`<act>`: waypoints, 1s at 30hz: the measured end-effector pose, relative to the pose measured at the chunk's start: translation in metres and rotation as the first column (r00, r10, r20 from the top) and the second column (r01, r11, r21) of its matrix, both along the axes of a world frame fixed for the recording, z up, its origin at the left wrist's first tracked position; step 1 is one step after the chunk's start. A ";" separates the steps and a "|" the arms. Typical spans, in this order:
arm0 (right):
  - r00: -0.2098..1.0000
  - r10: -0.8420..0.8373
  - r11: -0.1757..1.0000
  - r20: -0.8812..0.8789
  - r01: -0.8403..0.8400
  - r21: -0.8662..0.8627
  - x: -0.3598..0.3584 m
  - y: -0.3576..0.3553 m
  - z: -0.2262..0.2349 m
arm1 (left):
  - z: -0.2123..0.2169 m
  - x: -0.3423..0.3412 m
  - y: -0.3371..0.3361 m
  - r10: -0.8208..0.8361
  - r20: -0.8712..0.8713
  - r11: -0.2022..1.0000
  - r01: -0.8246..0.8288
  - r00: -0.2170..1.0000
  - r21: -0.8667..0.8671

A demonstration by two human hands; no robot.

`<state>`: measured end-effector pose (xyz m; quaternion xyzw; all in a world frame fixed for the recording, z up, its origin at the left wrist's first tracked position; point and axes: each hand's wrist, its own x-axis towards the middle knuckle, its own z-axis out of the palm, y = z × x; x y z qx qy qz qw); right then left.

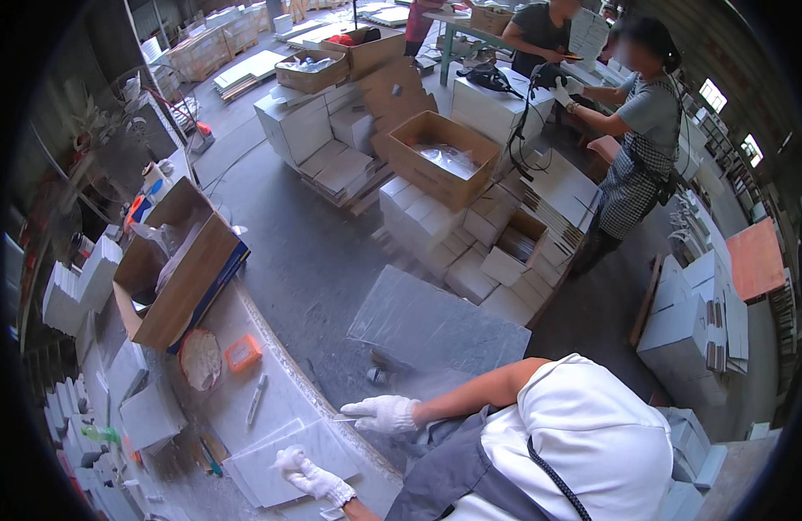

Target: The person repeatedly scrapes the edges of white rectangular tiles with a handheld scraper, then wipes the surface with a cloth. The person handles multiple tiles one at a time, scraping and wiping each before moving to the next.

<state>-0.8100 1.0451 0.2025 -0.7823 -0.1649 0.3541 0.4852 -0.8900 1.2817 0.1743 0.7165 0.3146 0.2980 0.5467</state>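
Note:
My left hand (312,479), in a white knitted glove, is over a pale marble tile (260,473) on the workbench. Its fingers are bunched together against the tile face; whatever they may hold blends with the glove. My right hand (387,414), gloved the same way, is closed at the bench edge with a thin, flat tool jutting from its fingertips. The tool is too small to name. Another tile lies partly under the first. Farther up the bench are a white marker-like stick (257,399), an orange box (243,353) and a round pale pad (200,359).
An open cardboard box (182,276) stands on the bench, with stacked tiles (152,418) nearer. Beyond the bench lies a grey slab (440,319). Pallets of white blocks (418,217) carry another carton (444,159). Two people (640,130) handle black straps at the back right.

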 end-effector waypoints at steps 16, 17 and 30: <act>0.996 0.001 1.000 0.089 -0.003 0.016 0.002 0.012 0.001 | 0.018 -0.024 -0.009 0.076 0.019 0.993 -0.074 0.997 -0.091; 0.997 0.007 1.000 0.082 -0.008 0.009 0.003 0.013 0.004 | 0.019 -0.026 -0.011 0.105 0.010 0.988 -0.103 0.994 -0.118; 0.988 0.106 0.994 0.111 -0.105 -0.015 0.007 0.033 0.004 | 0.036 -0.050 -0.006 0.310 -0.018 0.934 -0.308 0.951 -0.180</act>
